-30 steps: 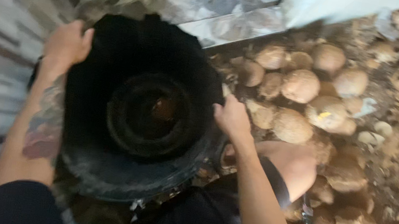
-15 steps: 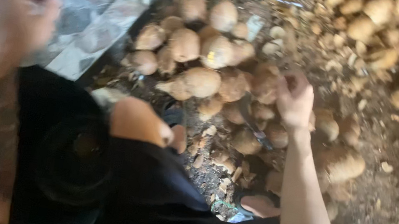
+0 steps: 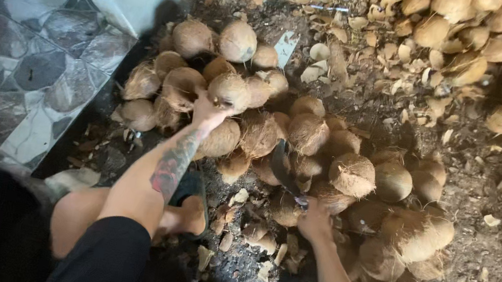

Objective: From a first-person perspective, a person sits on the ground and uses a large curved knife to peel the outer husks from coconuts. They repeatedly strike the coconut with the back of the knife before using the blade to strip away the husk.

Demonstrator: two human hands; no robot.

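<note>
Left hand [image 3: 208, 112] closed over a husked coconut [image 3: 230, 89] at 11 o'clock in the near coconut pile [image 3: 301, 162]. Right hand [image 3: 314, 219] grips the handle of a dark curved knife [image 3: 284, 165], blade pointing to 11 o'clock. We judge: lift the nut clear of its neighbours first, keeping the blade away from our left forearm.
</note>
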